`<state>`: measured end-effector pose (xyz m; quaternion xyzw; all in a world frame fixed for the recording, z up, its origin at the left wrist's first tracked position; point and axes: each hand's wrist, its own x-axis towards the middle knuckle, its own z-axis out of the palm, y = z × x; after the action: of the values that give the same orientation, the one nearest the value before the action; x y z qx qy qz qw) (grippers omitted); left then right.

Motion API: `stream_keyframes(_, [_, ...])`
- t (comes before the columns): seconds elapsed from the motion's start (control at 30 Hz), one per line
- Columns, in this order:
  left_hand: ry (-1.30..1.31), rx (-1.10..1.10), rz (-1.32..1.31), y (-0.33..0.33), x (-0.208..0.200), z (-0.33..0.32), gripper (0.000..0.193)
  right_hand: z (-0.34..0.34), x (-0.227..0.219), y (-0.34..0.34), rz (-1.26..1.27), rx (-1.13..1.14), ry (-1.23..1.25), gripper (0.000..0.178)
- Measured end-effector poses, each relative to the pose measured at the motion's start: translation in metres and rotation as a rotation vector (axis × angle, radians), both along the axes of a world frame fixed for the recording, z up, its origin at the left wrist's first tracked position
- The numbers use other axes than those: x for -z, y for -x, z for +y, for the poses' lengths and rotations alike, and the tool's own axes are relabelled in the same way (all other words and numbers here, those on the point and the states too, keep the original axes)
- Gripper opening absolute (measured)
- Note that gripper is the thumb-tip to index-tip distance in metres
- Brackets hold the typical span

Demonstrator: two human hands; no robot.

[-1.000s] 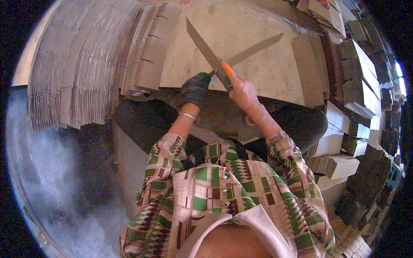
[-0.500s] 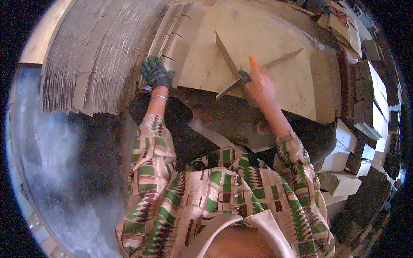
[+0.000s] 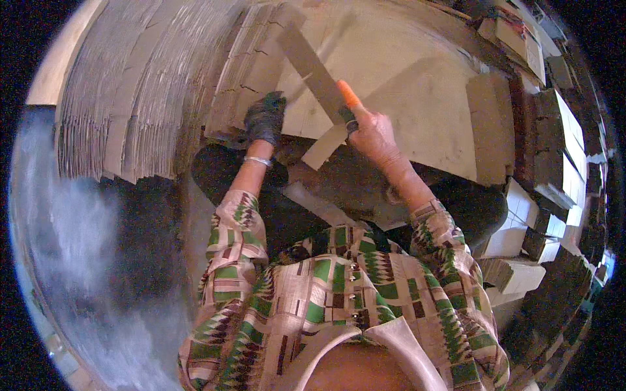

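Observation:
My right hand (image 3: 373, 135), an orange cover on its outstretched index finger, grips a long flat cardboard strip (image 3: 310, 68) angled up and to the left. A shorter cardboard piece (image 3: 324, 148) sticks out below the same hand, toward my body. Both are over a pale flat board (image 3: 417, 111). My left hand (image 3: 264, 118), in a dark glove, is by the near left edge of that board, beside a row of upright cardboard sheets (image 3: 242, 62). Its fingers are blurred, so whether they hold anything does not show.
A large row of tightly packed cardboard sheets (image 3: 150, 85) fills the far left. Stacked cardboard pieces (image 3: 562, 146) stand along the right side, with a smaller stack (image 3: 515, 277) nearer me. Grey floor (image 3: 78, 260) lies on the left.
My left hand has moved right, from the upright sheets toward the board, its fingers less spread. My right hand has moved left and slightly nearer with the cardboard strip, which has turned its broad face up.

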<state>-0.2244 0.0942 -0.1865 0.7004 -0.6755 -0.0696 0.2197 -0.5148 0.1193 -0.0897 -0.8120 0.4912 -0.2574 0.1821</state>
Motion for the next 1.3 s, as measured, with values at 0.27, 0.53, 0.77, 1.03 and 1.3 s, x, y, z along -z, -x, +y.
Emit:
stream_keyframes(0.27, [-0.080, 0.028, 0.113, 0.070, 0.032, 0.020, 0.031, 0.025, 0.021, 0.022, 0.194, 0.060, -0.105, 0.089])
stream_keyframes(0.53, [-0.233, 0.018, 0.122, 0.087, 0.005, 0.025, 0.036, 0.025, 0.044, 0.009, 0.273, 0.014, -0.219, 0.080])
stream_keyframes(0.77, [-0.271, 0.079, 0.387, 0.096, -0.018, 0.030, 0.055, 0.022, 0.036, 0.012, 0.408, -0.009, -0.326, 0.079])
stream_keyframes(1.03, [0.227, 0.053, -0.126, 0.129, -0.051, -0.009, 0.064, 0.007, 0.012, 0.082, 0.330, 0.186, 0.114, 0.066])
stream_keyframes(1.3, [0.028, 0.213, -0.800, 0.083, 0.036, -0.059, 0.040, 0.024, 0.033, 0.034, 0.439, -0.063, 0.008, 0.049])
